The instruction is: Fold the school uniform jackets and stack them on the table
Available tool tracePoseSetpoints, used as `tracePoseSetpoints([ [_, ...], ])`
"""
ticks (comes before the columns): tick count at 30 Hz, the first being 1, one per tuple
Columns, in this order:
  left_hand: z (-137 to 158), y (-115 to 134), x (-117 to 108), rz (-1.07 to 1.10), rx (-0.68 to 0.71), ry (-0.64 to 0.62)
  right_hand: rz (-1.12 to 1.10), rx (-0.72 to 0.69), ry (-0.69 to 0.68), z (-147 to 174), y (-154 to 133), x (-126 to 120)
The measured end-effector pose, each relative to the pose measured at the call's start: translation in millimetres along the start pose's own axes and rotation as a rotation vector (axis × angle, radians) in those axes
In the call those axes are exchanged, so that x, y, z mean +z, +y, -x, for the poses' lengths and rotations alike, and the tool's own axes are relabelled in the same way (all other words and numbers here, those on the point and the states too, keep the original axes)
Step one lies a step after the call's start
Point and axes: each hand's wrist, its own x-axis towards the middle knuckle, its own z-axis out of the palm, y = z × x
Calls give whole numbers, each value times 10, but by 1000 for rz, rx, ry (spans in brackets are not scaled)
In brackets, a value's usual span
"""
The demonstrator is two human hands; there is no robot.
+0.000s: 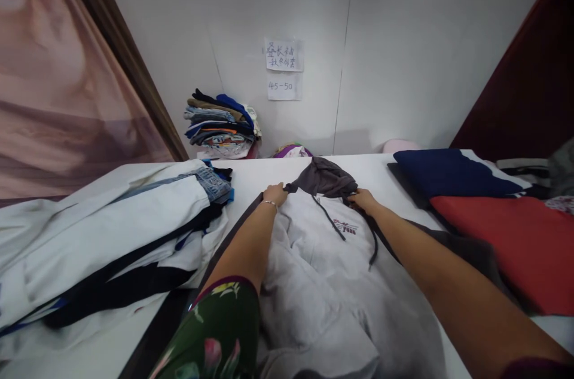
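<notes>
Your left hand [275, 193] is pinching the hoodie [323, 271] at its shoulder, just beside the hood [325, 177], and your right hand [364, 201] is gripping the matching spot across the neckline. The hoodie is lying front up on the table [251, 173], its hood pointing to the far edge and its body spreading toward you. You're probably handling it best if both hands are drawing outward evenly, so that the shoulders are sitting level with that far edge. The front is bunching lower down, so it likely wants smoothing while the top is lying taut. The drawstrings [329, 219] are trailing over the chest; they should be lying flat, not doubling under. The right sleeve [469, 247] is running to the red garment [506, 247] on the table's right side, possibly catching there; you can't tell whether any is tucking beneath. The left sleeve [155, 319] is passing close to the loose clothes [103, 223] toward the left edge.
</notes>
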Motion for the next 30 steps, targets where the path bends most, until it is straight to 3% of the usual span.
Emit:
tracePoseSetpoints([
  [6,-101,93,-86,-9,-20,-130,-23,42,-34,27,-61,72],
  [10,22,175,-321,-13,16,-106,-146,42,-66,171,-144,2],
  [13,221,260,-594,-25,32,-24,-262,18,-48,314,-262,-140],
  [19,716,614,-1223,-80,65,299,-466,-141,-12,726,-740,-586],
  [22,951,765,-1548,-36,89,457,-575,-395,89,1010,-1017,-803],
  [27,1388,955,-2135,308,194,817,-540,-1139,512,1622,-1435,-1199],
  [30,1795,1115,-2495,476,346,1021,-459,-1478,745,1987,-1637,-1572],
])
